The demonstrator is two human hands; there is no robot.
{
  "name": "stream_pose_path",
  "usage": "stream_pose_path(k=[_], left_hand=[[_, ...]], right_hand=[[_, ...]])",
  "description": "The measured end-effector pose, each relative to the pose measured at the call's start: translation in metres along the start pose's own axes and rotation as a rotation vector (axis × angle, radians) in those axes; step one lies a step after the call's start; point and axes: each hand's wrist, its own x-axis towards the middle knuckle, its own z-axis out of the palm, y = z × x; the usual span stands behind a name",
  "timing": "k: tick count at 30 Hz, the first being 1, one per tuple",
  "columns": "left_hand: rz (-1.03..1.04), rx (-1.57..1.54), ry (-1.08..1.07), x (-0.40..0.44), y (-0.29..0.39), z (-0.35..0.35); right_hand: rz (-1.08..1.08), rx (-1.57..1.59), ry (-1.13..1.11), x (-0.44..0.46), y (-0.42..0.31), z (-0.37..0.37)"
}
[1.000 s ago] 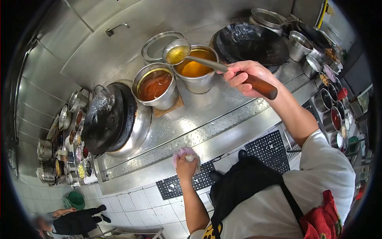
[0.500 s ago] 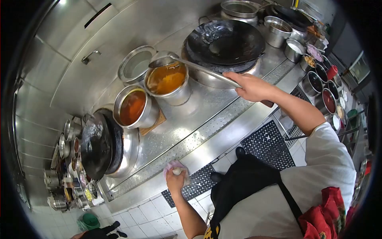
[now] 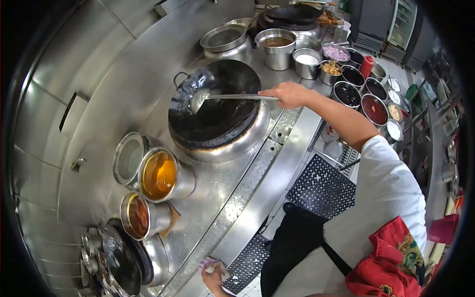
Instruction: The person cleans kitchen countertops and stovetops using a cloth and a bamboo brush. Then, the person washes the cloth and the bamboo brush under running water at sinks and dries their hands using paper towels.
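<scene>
My right hand (image 3: 288, 95) is closed around the handle of a long metal ladle (image 3: 237, 96). The ladle's bowl is inside a large black wok (image 3: 232, 74), near its left wall. That wok sits on a round steel burner (image 3: 227, 153). Low in the view, my left hand (image 3: 213, 281) grips a crumpled pinkish-white cloth (image 3: 215, 267) by the counter's front edge. Left of the wok stands a steel pot of orange-yellow oil (image 3: 157, 178). Beside it is a pot of reddish liquid (image 3: 138, 218), next to a wooden board (image 3: 170, 221).
A second wok (image 3: 122, 257) stands at lower left. At the right are several containers of sauces and ingredients, including dark red sauce (image 3: 374, 110), chopped purple onion (image 3: 336, 52) and a red squeeze bottle (image 3: 366, 66). A wall tap (image 3: 78, 164) is at left. Black perforated mats (image 3: 322, 186) cover the floor.
The ladle has moved from over the orange-yellow oil pot into the wok. The camera view has turned to the right. My left hand still holds the cloth at the counter edge.
</scene>
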Motion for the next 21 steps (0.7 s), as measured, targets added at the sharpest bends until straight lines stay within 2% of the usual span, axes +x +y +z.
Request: stream_pose_path(k=[2, 6, 8, 10, 11, 12, 14, 15, 17, 18, 20, 21], left_hand=[[-0.027, -0.056, 0.016, -0.006, 0.006, 0.008], [-0.065, -0.133, 0.013, -0.009, 0.016, 0.029], [-0.002, -0.124, 0.008, -0.016, 0.031, 0.035], [0.039, -0.164, -0.001, -0.017, 0.024, 0.043], [0.054, -0.186, 0.007, -0.017, 0.022, 0.046], [-0.021, -0.282, -0.014, -0.022, 0.036, 0.046], [-0.168, -0.546, -0.033, -0.030, 0.061, 0.045], [-0.223, -0.709, -0.035, -0.032, 0.069, 0.045], [-0.291, -1.090, -0.057, -0.040, 0.085, 0.043], [-0.331, -1.241, -0.076, -0.049, 0.091, 0.040], [-0.269, -1.452, -0.130, -0.052, 0.076, 0.049], [-0.214, -1.502, -0.180, -0.054, 0.082, 0.049]], right_hand=[[0.095, -0.039, -0.112, 0.008, 0.015, 0.006], [0.125, -0.063, -0.112, 0.020, 0.037, 0.015], [0.139, -0.069, -0.134, 0.025, 0.036, 0.016], [0.155, -0.062, -0.050, 0.033, 0.032, 0.024], [0.055, -0.031, 0.106, 0.033, 0.013, 0.020], [-0.048, 0.008, 0.266, 0.032, -0.015, 0.013], [-0.439, 0.354, 0.216, 0.024, -0.093, 0.024], [-0.579, 0.554, 0.095, 0.013, -0.133, 0.055], [-0.666, 0.793, -0.344, -0.011, -0.220, 0.103], [-0.708, 0.765, -0.428, -0.015, -0.258, 0.124], [-0.684, 1.057, -0.516, -0.021, -0.324, 0.175], [-0.659, 1.327, -0.661, -0.029, -0.346, 0.186]])
